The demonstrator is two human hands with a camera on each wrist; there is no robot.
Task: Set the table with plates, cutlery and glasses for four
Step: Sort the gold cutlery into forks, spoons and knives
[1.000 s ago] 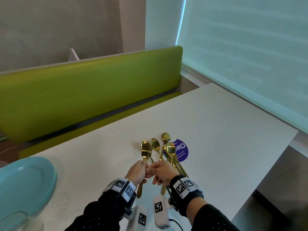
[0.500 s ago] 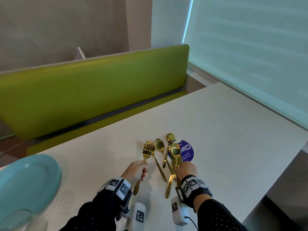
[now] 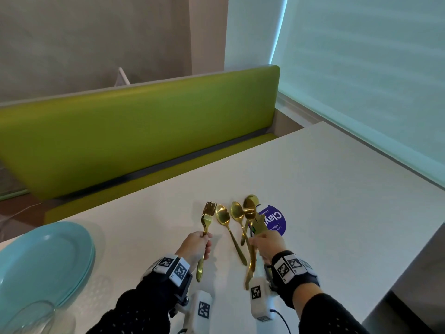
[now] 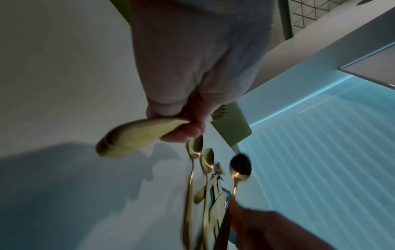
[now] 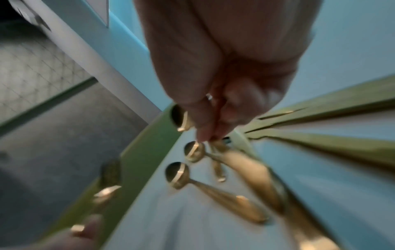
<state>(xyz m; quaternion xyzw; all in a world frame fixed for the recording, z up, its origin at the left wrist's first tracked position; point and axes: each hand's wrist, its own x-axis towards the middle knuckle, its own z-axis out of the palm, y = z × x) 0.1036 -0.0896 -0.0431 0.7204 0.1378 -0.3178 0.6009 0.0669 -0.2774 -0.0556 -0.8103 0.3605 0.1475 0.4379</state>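
Note:
My left hand (image 3: 204, 239) grips the handles of gold forks (image 3: 209, 214), one lying on the other, tines pointing away over the white table (image 3: 337, 189). In the left wrist view the left hand (image 4: 188, 125) is curled round the fork handle (image 4: 136, 137). My right hand (image 3: 260, 239) pinches a bundle of gold cutlery (image 3: 251, 256) topped by a spoon bowl. Two loose gold spoons (image 3: 222, 214) lie on the table between my hands. In the right wrist view, the right hand's fingertips (image 5: 205, 135) close on the bundle above the loose spoons (image 5: 177, 175).
A stack of pale blue plates (image 3: 41, 261) sits at the table's left end, with a clear glass (image 3: 31, 319) in front of it. A purple round sticker (image 3: 275, 220) lies under the cutlery. A green bench (image 3: 144, 128) runs behind the table; the table's edge (image 3: 409, 251) drops off at right.
My hands have come apart. The left hand has carried the forks to the left, and the right hand has shifted right with its bundle, leaving spoons on the table between them.

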